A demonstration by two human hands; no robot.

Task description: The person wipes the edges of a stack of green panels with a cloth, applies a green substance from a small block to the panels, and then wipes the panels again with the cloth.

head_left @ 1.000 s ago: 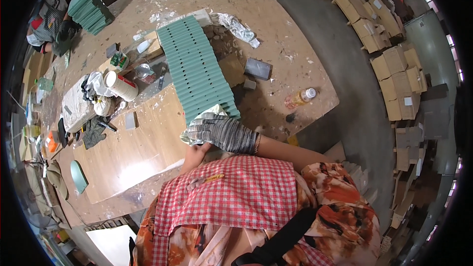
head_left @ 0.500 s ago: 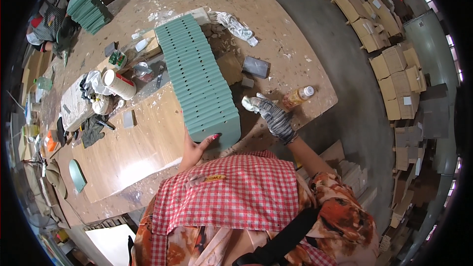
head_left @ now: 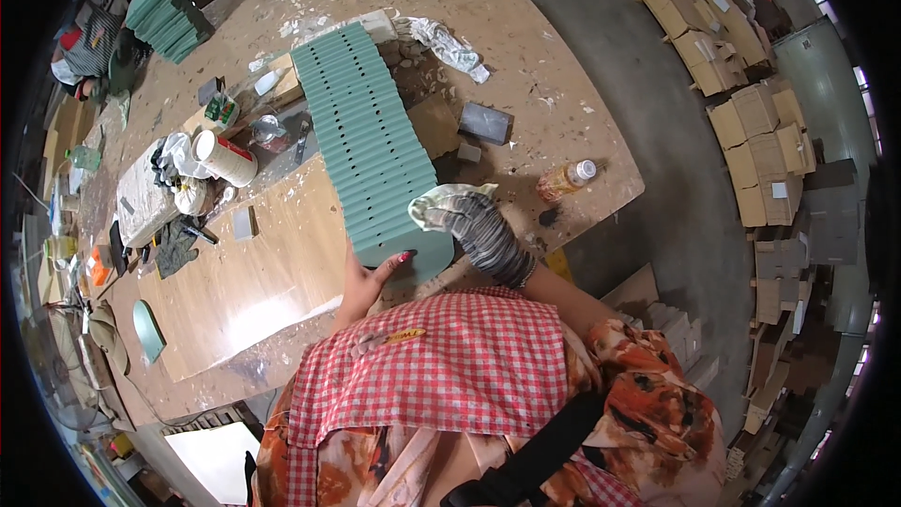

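A long overlapping row of green rounded panels (head_left: 366,122), each with dark holes, lies on the worktable in front of me. At the near left corner, my bare left hand (head_left: 364,284) grips the nearest panel, thumb on top and the other fingers mostly hidden at its edge. My right hand (head_left: 483,237) wears a grey striped glove. It holds a pale, stained cloth (head_left: 436,207) against the right side of the row, close to the near end.
Right of the row are a dark sanding block (head_left: 485,122), a smaller grey block (head_left: 468,153) and a bottle of amber liquid (head_left: 566,180). A white tub (head_left: 225,158) and a grey glove (head_left: 176,249) lie left. Far left, a person stands by stacked green panels (head_left: 167,19).
My right hand has moved left with the cloth, from beside the bottle onto the near panels. My left hand stays at the corner, shifted only slightly.
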